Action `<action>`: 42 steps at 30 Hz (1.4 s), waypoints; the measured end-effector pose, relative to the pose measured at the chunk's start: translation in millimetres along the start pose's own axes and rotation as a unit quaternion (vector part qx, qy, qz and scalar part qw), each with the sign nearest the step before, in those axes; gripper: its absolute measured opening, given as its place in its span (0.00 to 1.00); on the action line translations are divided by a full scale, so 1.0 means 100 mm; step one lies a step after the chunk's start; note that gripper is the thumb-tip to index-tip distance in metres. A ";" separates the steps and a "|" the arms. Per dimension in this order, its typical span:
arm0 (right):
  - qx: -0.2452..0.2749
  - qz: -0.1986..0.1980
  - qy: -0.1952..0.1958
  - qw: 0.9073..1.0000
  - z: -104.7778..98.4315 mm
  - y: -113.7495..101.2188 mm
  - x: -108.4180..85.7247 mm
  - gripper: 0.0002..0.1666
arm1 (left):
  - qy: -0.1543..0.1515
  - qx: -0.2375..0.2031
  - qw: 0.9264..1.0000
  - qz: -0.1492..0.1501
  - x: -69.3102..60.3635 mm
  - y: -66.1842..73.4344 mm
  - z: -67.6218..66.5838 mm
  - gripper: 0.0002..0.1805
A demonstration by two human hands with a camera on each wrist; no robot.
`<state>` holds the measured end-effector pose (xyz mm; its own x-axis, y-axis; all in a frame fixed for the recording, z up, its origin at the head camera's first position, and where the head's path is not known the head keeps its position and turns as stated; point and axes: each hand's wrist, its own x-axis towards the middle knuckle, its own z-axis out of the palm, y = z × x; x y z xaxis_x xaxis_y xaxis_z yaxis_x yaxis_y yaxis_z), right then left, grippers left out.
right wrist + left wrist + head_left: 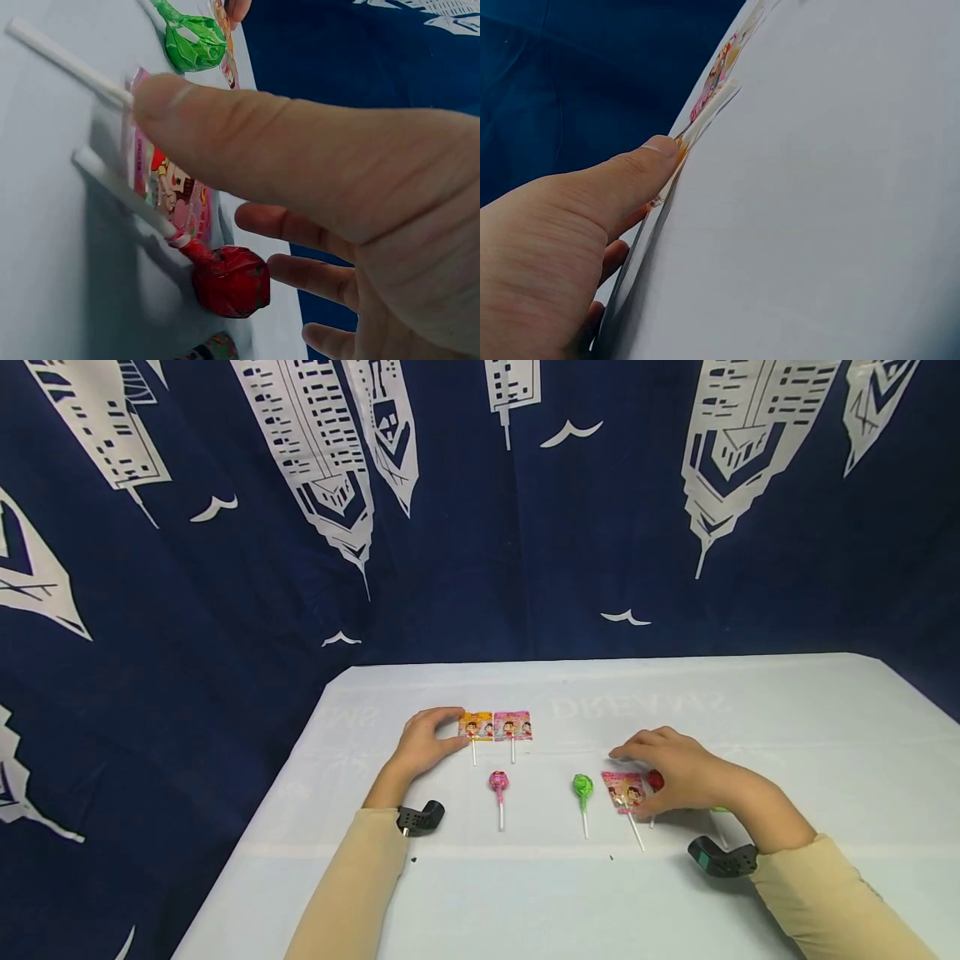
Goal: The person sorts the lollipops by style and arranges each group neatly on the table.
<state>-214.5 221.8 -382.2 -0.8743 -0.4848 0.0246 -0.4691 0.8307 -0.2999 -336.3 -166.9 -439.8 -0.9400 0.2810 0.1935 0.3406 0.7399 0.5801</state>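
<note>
In the head view my left hand (427, 742) holds the left end of a flat lollipop in an orange wrapper (477, 727), thumb below and forefinger above. A flat lollipop in a pink wrapper (513, 726) lies right beside it. My right hand (686, 770) is over another flat pink-wrapped lollipop (622, 791), which lies tilted. The right thumb touches this wrapper near its stick, while the other fingers are spread apart from it. Under that hand is a round red lollipop (231, 281), partly covered in the head view.
A round pink lollipop (498, 782) and a round green one (582, 787) lie between the hands. Another green lollipop (720, 811) is mostly hidden behind the right wrist. The white table (525, 902) meets a dark blue printed curtain (465, 577) at the back.
</note>
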 end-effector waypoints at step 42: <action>0.007 -0.026 0.067 0.997 0.04 0.07 0.04 0.33 | 0.007 0.002 1.000 0.009 0.01 -0.01 0.01 0.29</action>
<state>-221.1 224.2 -387.7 -0.8586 -0.4848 0.1668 -0.5124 0.8012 -0.3089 -337.7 -166.7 -440.6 -0.9336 0.2866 0.2151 0.3583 0.7373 0.5727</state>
